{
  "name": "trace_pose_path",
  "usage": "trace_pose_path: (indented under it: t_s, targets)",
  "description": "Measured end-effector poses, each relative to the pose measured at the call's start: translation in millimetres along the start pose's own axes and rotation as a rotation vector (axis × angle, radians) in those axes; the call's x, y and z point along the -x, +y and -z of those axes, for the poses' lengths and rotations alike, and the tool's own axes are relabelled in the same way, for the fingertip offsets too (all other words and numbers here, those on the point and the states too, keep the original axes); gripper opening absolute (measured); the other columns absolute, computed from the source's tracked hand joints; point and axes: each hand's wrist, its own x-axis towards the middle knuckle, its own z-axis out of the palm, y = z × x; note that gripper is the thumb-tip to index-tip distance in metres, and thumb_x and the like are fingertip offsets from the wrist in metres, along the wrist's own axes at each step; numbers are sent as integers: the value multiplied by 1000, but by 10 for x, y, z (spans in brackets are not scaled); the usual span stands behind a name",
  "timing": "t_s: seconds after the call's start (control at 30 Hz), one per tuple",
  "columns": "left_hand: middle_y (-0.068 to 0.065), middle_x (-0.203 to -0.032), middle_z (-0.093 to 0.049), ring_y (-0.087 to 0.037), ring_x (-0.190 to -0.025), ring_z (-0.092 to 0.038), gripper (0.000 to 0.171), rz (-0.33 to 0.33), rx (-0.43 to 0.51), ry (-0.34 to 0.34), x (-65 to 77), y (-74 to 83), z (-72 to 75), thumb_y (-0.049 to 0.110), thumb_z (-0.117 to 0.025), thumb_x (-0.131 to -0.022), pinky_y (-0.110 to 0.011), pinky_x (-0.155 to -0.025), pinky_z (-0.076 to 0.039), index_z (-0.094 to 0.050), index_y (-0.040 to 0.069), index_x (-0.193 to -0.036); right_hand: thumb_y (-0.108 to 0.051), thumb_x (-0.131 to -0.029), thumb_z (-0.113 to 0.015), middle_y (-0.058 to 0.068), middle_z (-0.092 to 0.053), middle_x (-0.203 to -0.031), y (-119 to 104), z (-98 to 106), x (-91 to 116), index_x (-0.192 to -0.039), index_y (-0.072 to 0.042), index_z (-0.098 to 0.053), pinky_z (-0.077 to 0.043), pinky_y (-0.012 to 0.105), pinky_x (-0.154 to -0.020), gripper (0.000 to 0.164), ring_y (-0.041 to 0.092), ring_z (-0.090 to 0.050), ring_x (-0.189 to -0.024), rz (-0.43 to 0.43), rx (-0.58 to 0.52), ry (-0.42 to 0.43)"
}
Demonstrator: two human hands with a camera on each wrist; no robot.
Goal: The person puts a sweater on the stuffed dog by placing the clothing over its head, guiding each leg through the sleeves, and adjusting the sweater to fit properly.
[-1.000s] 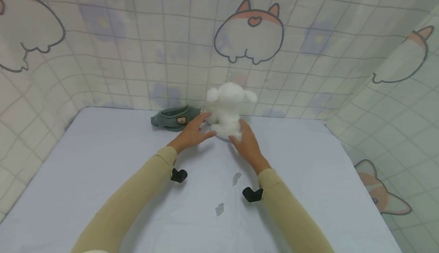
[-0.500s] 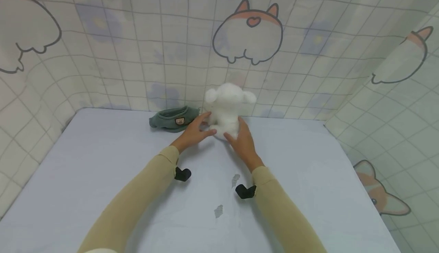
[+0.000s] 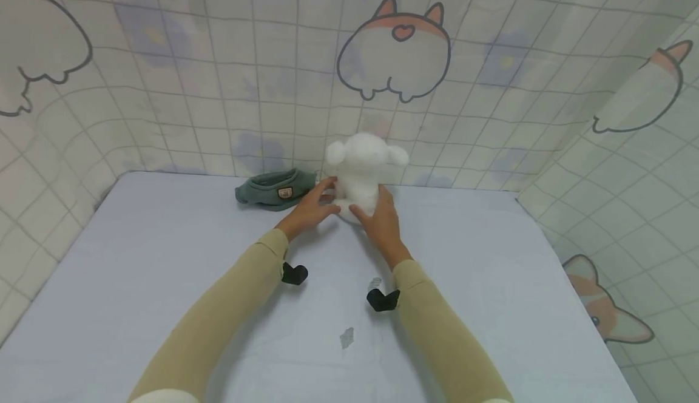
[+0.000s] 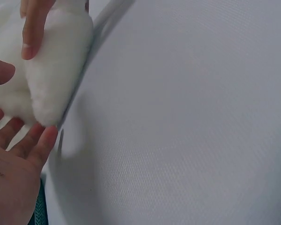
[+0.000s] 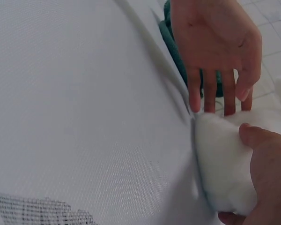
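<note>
Head view: One white plush toy with two round ears stands upright at the far edge of a pale surface, between a person's two hands. The left hand is spread wide, thumb apart from the fingers, at the toy's left side; the right hand holds the toy's lower right side. One green fabric piece with a single small patch lies just left of the toy; what its opening contains cannot be told. Two tan sleeves reach in, each with one black device at the wrist. Two gray marks show on the surface, and four animal drawings on the checked backdrop.

Left wrist view: The toy's lower part rests on the surface at upper left, the left hand's fingertips touching its end. One finger of the right hand presses into the plush from above.

Right wrist view: The right hand's thumb lies on top of the plush, a fingertip showing beneath. Opposite, the left hand's four fingers extend to the toy's edge, the green fabric behind them.
</note>
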Motion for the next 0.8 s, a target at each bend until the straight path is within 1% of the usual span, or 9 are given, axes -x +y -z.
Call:
trace_pose_path:
  t_s: [0.17,0.3,0.47,0.6,0.7,0.8]
  targets:
    - [-9,-151,-35,-30,-136,-43,76,-3,8,-3,-7,36,12,16,-60,-90,-46,-109,-42,-20,21,-154,-44,-87,-69,18,-37,-149,-67,12,5,-151,-2,-22,-33,45,-115,89,33,-40,-137,4,10,10]
    - [-11,-149,-37,-32,-132,-47,77,-15,7,-10,-12,59,12,11,-60,-88,-45,-106,-44,-21,20,-154,-43,-89,-67,21,-40,-146,-94,16,5,-149,0,-24,-36,47,-113,86,35,-43,-134,14,39,44]
    - [-10,-149,-37,-32,-130,-49,75,-13,11,-22,19,85,14,9,-59,-87,-47,-104,-45,-25,22,-153,-34,-89,-67,20,-42,-145,-96,26,6,-148,0,-27,-35,45,-114,80,34,-43,-134,11,26,80]
    - [-8,-148,-39,-31,-129,-49,70,-18,13,-25,48,85,22,10,-58,-88,-47,-102,-47,-31,24,-150,-30,-88,-67,17,-41,-148,-82,49,15,-148,-1,-28,-33,43,-116,78,32,-41,-137,-25,-14,91]
    - [-7,-145,-42,-31,-127,-50,63,-26,30,-25,65,67,33,12,-57,-90,-47,-98,-49,-36,25,-148,-30,-87,-67,18,-40,-149,-65,77,24,-148,0,-29,-32,43,-116,77,33,-41,-137,-49,-39,96]
    - [-8,-142,-46,-31,-126,-51,57,-49,50,-20,76,44,49,13,-56,-92,-46,-95,-50,-40,23,-146,-30,-87,-65,17,-40,-149,-40,102,26,-148,-1,-29,-33,43,-116,76,33,-41,-137,-58,-47,92]
